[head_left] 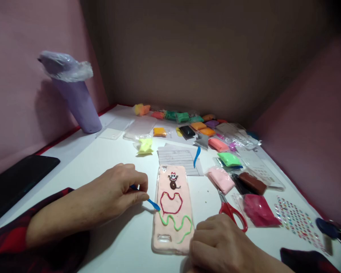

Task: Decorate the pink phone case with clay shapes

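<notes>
A phone case (173, 231) covered in pale pink clay lies flat on the white table. On it are a small clay cat figure (173, 181), a dark pink clay outline (172, 211) and a wavy green clay strand (176, 226). My left hand (127, 189) pinches a blue plastic modelling tool (154, 204), whose tip touches the case near the strand's left end. Curled at the case's lower right edge, my right hand (216, 242) hides its fingertips, so I cannot see what they grip.
Red-handled scissors (230, 210), a pink clay packet (257, 210) and a sticker gem sheet (297, 223) lie right. Behind the case are a lined paper (177, 159), another blue tool (197, 156) and several clay packets. A purple tumbler (76, 102) and black phone (19, 180) are left.
</notes>
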Demonstrator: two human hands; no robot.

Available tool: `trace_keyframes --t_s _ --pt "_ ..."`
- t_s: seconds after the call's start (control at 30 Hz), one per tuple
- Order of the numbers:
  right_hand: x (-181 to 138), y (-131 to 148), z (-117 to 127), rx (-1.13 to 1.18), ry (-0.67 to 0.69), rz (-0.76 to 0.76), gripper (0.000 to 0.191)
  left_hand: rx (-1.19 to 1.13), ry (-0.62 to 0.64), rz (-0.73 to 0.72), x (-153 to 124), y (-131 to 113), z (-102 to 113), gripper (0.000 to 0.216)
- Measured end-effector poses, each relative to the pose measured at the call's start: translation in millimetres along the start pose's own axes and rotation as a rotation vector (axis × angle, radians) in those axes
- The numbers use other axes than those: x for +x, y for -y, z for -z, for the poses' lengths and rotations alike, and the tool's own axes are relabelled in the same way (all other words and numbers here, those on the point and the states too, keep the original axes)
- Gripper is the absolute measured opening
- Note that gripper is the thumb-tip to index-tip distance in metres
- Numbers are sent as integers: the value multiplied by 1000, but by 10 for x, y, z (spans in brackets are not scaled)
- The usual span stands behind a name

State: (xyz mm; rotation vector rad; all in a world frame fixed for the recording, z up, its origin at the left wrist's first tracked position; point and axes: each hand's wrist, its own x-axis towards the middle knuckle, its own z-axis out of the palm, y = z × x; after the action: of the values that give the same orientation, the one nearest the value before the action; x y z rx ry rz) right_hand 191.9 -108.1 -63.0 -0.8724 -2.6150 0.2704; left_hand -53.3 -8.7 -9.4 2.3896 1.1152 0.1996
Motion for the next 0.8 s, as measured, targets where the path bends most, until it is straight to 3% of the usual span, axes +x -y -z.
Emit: trace_keyframes --t_s 0.8 --pt "23 -1 -6 -5 -27 17 38 23 -14 -28 -3 6 -1 21"
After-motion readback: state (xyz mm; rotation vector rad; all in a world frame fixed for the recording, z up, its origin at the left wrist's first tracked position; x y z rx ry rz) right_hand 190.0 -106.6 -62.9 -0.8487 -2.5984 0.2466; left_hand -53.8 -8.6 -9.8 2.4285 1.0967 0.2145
